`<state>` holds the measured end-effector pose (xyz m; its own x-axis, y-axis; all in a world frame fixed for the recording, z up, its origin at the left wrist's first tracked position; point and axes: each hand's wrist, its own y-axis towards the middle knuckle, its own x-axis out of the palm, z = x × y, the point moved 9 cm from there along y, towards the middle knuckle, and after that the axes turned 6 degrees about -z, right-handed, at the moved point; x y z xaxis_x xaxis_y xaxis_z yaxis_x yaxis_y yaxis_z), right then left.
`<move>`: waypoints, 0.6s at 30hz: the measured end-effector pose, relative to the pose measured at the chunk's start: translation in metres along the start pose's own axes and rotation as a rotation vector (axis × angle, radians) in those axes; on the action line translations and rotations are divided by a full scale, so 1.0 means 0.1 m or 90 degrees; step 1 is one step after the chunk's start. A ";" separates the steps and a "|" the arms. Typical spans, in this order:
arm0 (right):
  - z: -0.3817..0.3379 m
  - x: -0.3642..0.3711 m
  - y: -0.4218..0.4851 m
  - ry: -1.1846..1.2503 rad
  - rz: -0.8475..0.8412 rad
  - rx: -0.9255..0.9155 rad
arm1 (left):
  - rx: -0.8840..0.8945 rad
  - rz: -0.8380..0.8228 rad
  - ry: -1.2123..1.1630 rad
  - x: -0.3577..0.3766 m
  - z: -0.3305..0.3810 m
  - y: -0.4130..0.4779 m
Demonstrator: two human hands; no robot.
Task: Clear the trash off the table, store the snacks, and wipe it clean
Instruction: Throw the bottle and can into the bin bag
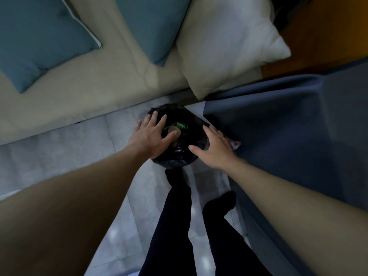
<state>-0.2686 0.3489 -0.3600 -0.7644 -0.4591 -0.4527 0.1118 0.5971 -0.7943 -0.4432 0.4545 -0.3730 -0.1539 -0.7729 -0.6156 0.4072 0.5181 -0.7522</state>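
Head view, trash bin [173, 162]: black-lined and open-mouthed, it stands on the floor [59, 156]. All places below are given from it.
Head view, left hand [151, 134]: it lies over the bin's left rim with its fingers [154, 118] straight and spread and the thumb reaching across the mouth. It grasps nothing.
Head view, right hand [215, 148]: it lies flat at the bin's right rim, fingers spread and slack, and is also empty.
Why held so: two splayed palms on either side of the mouth suggest steadying the liner or pressing the load down. I cannot tell which.
Task's things: a green packet [179, 125] and a round beige piece [175, 128] sit inside the bin, under the left thumb. A white-and-red wrapper [236, 144] shows just right of the bin, half hidden behind the right hand. Whether that hand touches it is unclear.
Worktop [338, 86]: to the right of the bin, and probably the table. It is covered by a blue cloth [258, 126] that hangs down against the bin's right side. No snacks or wiping rag are visible.
Beyond the bin: a beige sofa [79, 96] carries two teal cushions [39, 46] and a white pillow [229, 46].
Nearer than the bin: the person's legs [175, 216], in dark trousers.
In the way: the bin is wedged between the sofa front and the hanging cloth, so the cloth crowds the right rim and could snag the liner. The stray wrapper looks like the next piece to bin.
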 end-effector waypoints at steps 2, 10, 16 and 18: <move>-0.05 -0.12 -0.14 -0.011 -0.008 -0.010 | 0.019 -0.001 0.011 -0.11 0.12 -0.12; -0.46 -0.80 -0.82 -0.097 0.057 -0.079 | 0.020 0.054 0.048 -0.87 0.54 -0.74; -0.73 -1.34 -1.46 -0.060 0.100 -0.137 | 0.036 0.123 0.055 -1.43 0.97 -1.31; -0.80 -1.53 -1.70 -0.057 0.119 -0.157 | 0.045 0.144 0.057 -1.60 1.14 -1.50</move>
<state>-0.2216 0.3706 -0.1232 -0.6847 -0.3755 -0.6246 0.0800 0.8131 -0.5766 -0.3770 0.4589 -0.1347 -0.1290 -0.6026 -0.7875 0.5016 0.6454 -0.5760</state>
